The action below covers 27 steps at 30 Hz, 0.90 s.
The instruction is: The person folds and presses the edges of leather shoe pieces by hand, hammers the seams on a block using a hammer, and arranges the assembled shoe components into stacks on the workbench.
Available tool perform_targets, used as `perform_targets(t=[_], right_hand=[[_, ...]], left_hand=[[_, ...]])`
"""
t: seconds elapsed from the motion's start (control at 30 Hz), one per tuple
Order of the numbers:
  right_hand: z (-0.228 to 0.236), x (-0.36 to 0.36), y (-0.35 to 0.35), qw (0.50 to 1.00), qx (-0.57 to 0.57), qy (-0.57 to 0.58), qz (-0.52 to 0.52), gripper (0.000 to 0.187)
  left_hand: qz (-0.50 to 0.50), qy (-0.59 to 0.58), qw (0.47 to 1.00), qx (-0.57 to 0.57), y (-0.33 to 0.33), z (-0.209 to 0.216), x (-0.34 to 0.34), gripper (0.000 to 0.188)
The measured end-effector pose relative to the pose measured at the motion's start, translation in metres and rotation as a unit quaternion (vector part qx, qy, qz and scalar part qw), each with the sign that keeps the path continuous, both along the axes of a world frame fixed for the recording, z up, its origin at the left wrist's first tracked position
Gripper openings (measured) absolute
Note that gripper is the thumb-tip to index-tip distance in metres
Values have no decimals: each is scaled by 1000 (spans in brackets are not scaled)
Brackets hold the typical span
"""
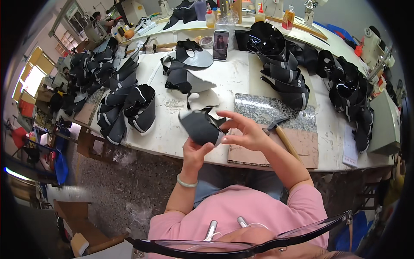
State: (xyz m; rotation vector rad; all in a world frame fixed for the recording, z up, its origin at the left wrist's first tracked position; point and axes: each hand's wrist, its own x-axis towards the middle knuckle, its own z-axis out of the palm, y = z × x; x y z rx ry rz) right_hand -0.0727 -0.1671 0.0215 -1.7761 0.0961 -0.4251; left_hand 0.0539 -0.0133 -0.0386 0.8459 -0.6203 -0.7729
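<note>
A black shoe upper (199, 127) with a grey lining edge is held up in front of me, above the table's near edge. My left hand (195, 152) grips it from below, thumb against its lower side. At its right end, my right hand (245, 131) curves round the open edge, index finger above and thumb below. The inside of the upper is mostly hidden. Just beyond it lie a loose pale-lined piece (202, 100) and more black uppers (184, 80). A hammer (285, 140) rests right of my right hand.
The hammer lies on a stone slab (258, 105) with a pinkish board surface (267, 151). Stacked uppers stand at left (140, 108) and right (284, 82). A phone (221, 45) is propped up at the back, near glue bottles (210, 19). A notepad (350, 146) lies far right.
</note>
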Motion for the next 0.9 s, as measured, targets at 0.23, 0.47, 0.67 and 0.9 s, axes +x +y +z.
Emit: perform_targets(t=[0.23, 0.47, 0.67, 0.9], right_hand=[[-29, -23, 9, 988, 141, -28, 48, 17], [-29, -34, 29, 997, 73, 15, -37, 20], [-30, -37, 35, 970, 241, 27, -36, 21], [-19, -35, 29, 956, 286, 63, -27, 20]], left_hand=[[-127, 23, 989, 67, 26, 6, -16, 42], [4, -24, 992, 125, 19, 24, -35, 22], [131, -156, 960, 191, 14, 26, -32, 14], [83, -176, 971, 142, 17, 34, -34, 15]])
